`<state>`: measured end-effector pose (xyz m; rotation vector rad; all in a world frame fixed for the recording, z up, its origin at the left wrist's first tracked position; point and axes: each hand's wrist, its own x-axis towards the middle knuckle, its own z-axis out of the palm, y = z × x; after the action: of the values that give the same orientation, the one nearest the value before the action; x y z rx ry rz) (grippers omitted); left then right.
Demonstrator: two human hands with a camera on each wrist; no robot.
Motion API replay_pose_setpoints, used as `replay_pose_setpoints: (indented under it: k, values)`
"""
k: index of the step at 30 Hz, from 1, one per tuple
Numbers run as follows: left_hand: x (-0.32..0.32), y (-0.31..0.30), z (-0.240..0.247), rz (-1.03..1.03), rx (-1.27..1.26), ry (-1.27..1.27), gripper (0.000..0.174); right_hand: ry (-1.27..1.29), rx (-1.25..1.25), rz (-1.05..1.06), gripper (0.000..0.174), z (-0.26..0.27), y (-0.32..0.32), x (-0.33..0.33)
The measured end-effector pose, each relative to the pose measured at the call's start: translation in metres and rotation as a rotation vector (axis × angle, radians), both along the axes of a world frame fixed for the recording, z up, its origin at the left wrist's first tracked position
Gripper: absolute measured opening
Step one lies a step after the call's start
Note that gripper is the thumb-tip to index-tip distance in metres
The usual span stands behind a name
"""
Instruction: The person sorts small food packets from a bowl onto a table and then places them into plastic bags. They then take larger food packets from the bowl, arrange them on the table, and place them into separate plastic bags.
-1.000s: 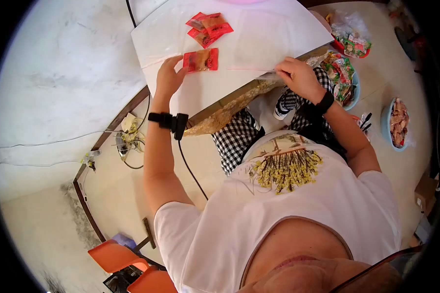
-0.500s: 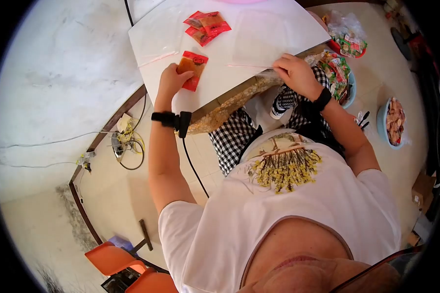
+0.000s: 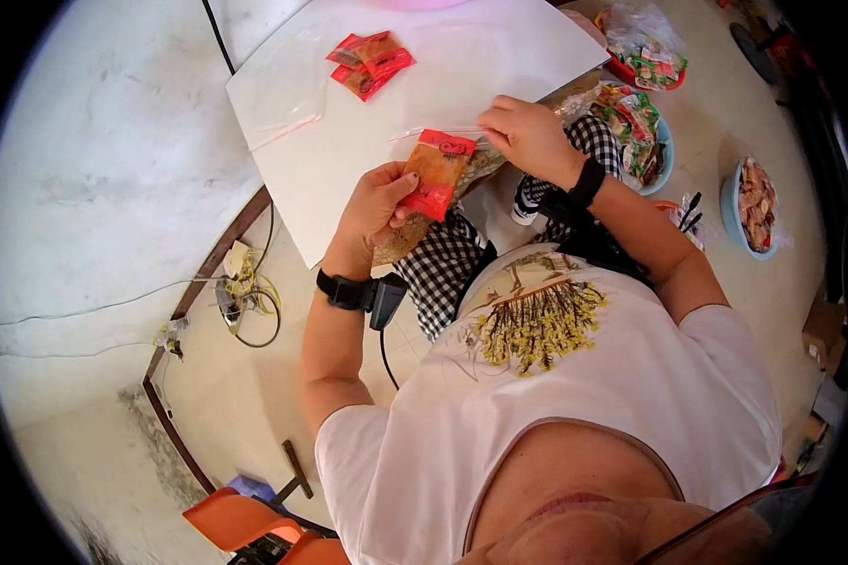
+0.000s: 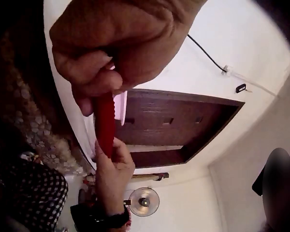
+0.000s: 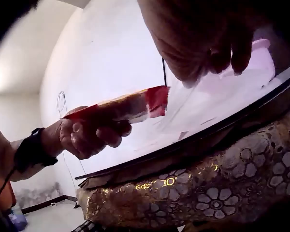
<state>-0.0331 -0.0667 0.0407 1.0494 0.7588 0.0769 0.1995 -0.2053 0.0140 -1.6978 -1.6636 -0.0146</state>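
Note:
Between thumb and fingers, my left hand (image 3: 377,202) grips a red snack packet (image 3: 435,174) with an orange-brown middle, raised by the table's near edge. In the left wrist view this packet (image 4: 105,123) shows edge-on, below the curled fingers. My right hand (image 3: 532,141) has its thumb and fingers together at the mouth of a clear zip bag (image 3: 424,135) with a pink seal line. The packet's upper end overlaps the bag's mouth in the head view. Farther back on the white table (image 3: 292,202) lie several matching red packets (image 3: 371,62).
Another clear zip bag (image 3: 287,104) lies on the table's left side. A pink basin (image 5: 258,63) stands at the back. On the floor at right are a blue basin of packets (image 3: 664,155), a red basin (image 3: 674,83) and a blue basin of brown pieces (image 3: 733,212).
My left hand has taken the single red packet from the table and carried it right, close to my right hand. The right hand keeps to the clear bag's mouth, which now looks lifted.

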Motion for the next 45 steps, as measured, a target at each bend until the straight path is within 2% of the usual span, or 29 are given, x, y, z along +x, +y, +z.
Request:
replay_pose_setpoints:
  k: [9, 15, 18, 21, 23, 27, 30, 33, 36, 39, 42, 45]
  values:
    - [0.015, -0.027, 0.005, 0.072, -0.068, -0.003, 0.018, -0.006, 0.047, 0.000, 0.010, 0.008, 0.006, -0.003]
    - [0.023, -0.028, -0.013, 0.228, -0.105, -0.166, 0.018, 0.088, 0.042, 0.055, 0.010, 0.008, 0.006, -0.011]
    - [0.034, -0.027, -0.020, 0.233, -0.060, -0.183, 0.019, 0.128, 0.073, 0.089, 0.008, 0.005, 0.006, -0.015]
    - [0.051, -0.035, -0.014, 0.346, 0.004, -0.181, 0.013, 0.117, 0.088, 0.119, 0.007, 0.001, 0.005, -0.018]
    - [0.058, -0.032, -0.014, 0.298, 0.015, -0.172, 0.010, 0.074, 0.014, 0.119, 0.010, 0.001, 0.002, -0.020]
    - [0.074, -0.028, -0.022, 0.286, 0.081, -0.161, 0.012, 0.115, 0.038, 0.125, 0.010, -0.003, 0.001, -0.023]
    - [0.085, -0.014, -0.046, 0.354, 0.112, -0.229, 0.009, 0.162, 0.048, 0.135, 0.007, -0.002, 0.002, -0.023]
    - [0.108, -0.023, -0.031, 0.651, 0.001, -0.455, 0.014, 0.181, 0.091, 0.113, 0.007, -0.004, 0.002, -0.023]
    - [0.108, -0.024, -0.040, 0.628, 0.060, -0.545, 0.016, 0.150, 0.098, 0.104, 0.010, -0.006, -0.002, -0.020]
    - [0.084, -0.030, -0.049, 0.356, 0.335, -0.151, 0.015, 0.155, 0.073, 0.095, 0.011, -0.011, -0.003, -0.017]
    - [0.076, -0.033, -0.041, -0.120, 1.161, 0.070, 0.013, 0.156, 0.064, 0.084, 0.011, -0.008, -0.005, -0.015]
    - [0.078, -0.033, -0.033, -0.379, 1.744, 0.169, 0.014, 0.154, 0.110, 0.076, 0.010, -0.007, -0.005, -0.012]
